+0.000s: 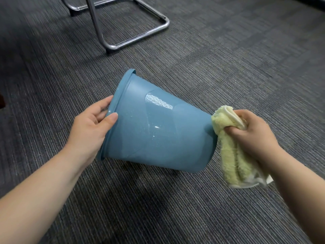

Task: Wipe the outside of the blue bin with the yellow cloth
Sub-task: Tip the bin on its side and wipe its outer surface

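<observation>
A: Where is the bin?

B: Middle of the frame, tipped on its side over the carpet. The wide mouth faces left and the narrow base faces right. It is a tapered round tub of smooth blue plastic with a flat raised rim. The wall is glossy, with bright glints and fine specks across it.

A: Does it rest on the carpet?

B: I cannot tell. A dark shadow lies under it, and the lower corner of the base sits close to the pile.

A: And the hands?

B: Well apart, one at each end. The left hand clamps the rim at centre left, with the thumb flat on the outer wall and the fingers hooked over the lip into the mouth. The right hand, at centre right, is a fist closed round the cloth.

A: What is the cloth like?

B: Pale yellow, fluffy terry with a white edge, bunched into a thick roll. Its upper end bulges out above the fist and touches the edge of the bin's base. The longer lower end hangs down beneath the hand.

A: Anything else?

B: The carpet is grey, ribbed in fine lines and laid in tiles. At the upper left stands a chair frame of shiny bent chrome tubing, its looped foot flat on the carpet.
</observation>
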